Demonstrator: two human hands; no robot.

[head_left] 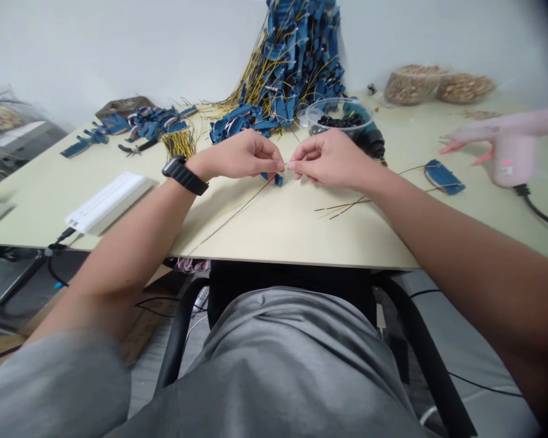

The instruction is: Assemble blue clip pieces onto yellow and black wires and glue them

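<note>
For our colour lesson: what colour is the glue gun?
The glue gun is pale pink, shown in the head view.

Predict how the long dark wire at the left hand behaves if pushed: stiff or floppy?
Probably springy, not limp: the wire runs nearly straight from the left hand. Likely light, looking so thin. Pushed end-on, it would probably bow, being long and slender.

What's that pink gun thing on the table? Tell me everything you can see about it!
The pink gun looks like a glue gun made of smooth, pale plastic. It has a brighter pinkish-red trigger, a small mark on its handle, and a black cord coming from the handle's bottom. It rests on the pale table, pointing left, beside a blue piece. Its back end reaches the picture's edge. I can't tell if it's switched on.
</note>
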